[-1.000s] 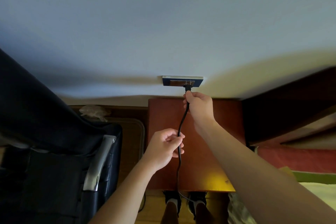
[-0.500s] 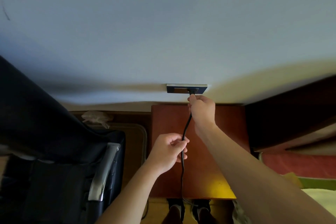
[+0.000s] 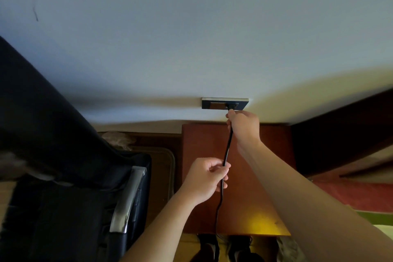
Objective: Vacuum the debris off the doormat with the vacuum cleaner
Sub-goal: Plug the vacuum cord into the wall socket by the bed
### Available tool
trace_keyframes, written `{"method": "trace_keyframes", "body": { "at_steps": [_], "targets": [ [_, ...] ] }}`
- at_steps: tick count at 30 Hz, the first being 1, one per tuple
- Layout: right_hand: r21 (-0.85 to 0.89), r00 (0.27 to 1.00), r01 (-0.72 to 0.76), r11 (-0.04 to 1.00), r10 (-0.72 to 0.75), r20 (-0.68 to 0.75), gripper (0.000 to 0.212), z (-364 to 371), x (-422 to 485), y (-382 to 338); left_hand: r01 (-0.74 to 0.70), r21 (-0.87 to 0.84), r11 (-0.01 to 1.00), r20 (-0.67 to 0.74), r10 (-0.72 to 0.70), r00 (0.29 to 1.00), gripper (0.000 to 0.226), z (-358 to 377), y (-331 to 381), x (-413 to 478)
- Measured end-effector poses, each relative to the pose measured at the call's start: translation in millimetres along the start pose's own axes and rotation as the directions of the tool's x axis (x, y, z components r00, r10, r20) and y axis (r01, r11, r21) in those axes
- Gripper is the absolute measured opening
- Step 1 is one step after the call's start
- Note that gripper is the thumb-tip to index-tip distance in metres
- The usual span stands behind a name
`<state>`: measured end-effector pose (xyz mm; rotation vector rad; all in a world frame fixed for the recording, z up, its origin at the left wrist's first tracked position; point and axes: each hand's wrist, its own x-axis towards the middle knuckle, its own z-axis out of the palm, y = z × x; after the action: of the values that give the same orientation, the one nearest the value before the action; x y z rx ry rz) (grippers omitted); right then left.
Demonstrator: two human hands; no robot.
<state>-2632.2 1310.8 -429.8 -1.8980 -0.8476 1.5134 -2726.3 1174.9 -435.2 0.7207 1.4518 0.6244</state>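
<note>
**Surfaces & finishes**

Wall (image 3: pixel 191 27), 12 o'clock: smooth matt paint, w/ one thin dark scuff at 10. Socket plate (image 3: pixel 214 104), just off centre twd 2: dark glossy plastic w/ pale rim. Cord (image 3: pixel 227 149), 5 o'clock: black, smooth, slight sheen, looks like rubber or plastic. Tabletop (image 3: pixel 251 198), 5 o'clock: red-brown wood, smooth satin finish, yellow glare at near edge. Chair (image 3: pixel 53 134), 8 o'clock: black leather-look upholstery, dull sheen. Armrest (image 3: pixel 127 200), 7 o'clock: bright, looks like polished metal. Red fabric (image 3: pixel 350 193), 4 o'clock: matt, soft-looking.
</note>
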Motion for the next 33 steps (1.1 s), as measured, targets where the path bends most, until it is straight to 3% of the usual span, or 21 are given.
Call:
{"method": "trace_keyframes", "body": {
  "at_steps": [13,18,22,27,29,33],
  "targets": [
    [-0.07,0.978,0.089,0.994,-0.075,0.193,0.023,-15.9,3.9,4.0,-0.055,-0.005,0.998,-0.063,0.054,0.997,0.015,11.7,-6.0,-4.3],
    [-0.064,0.977,0.091,0.994,-0.077,0.197,0.021,-16.0,-0.3,6.6,-0.086,0.055,0.995,-0.063,0.09,0.994,0.014,14.6,-3.5,-7.2],
    [-0.18,0.975,0.157,0.971,-0.123,0.184,0.023,-18.2,-3.1,7.1,-0.085,0.082,0.993,-0.084,0.092,0.992,0.014,14.2,-5.7,-6.6],
    [-0.448,0.944,0.324,0.833,-0.254,0.21,0.028,-25.9,-5.7,5.4,-0.085,0.118,0.989,-0.092,0.097,0.991,0.02,17.6,-6.6,-10.1],
    [-0.52,0.929,0.369,0.77,-0.286,0.236,0.022,-30.9,-9.9,4.9,-0.09,0.15,0.985,-0.094,0.105,0.99,0.023,18.5,-6.9,-11.4],
    [-0.621,0.899,0.437,0.651,-0.328,0.289,0.034,-42.5,-17.6,5.6,-0.1,0.204,0.974,-0.097,0.122,0.988,0.03,20.6,-4.7,-16.4]
  ]
}}
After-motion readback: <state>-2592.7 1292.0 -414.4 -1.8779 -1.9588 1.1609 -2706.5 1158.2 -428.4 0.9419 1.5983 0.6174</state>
